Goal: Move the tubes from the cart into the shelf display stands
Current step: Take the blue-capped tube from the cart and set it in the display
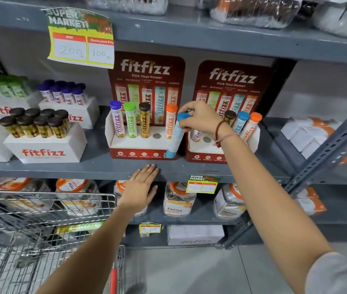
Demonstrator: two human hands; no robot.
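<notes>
Nearest the camera, the right hand (200, 118) grips the blue-capped tube (175, 136) by its cap end, fingers closed round it. That tube hangs tilted in front of the left display stand (145, 145), its base near the stand's lower right corner, just right of the stand's empty hole (157, 136). Four tubes already stand upright in that stand. Below, the left hand (139, 187) lies flat and open, holding nothing, fingertips at the shelf edge (83, 171). Wire cart (47, 230) sits lower left.
</notes>
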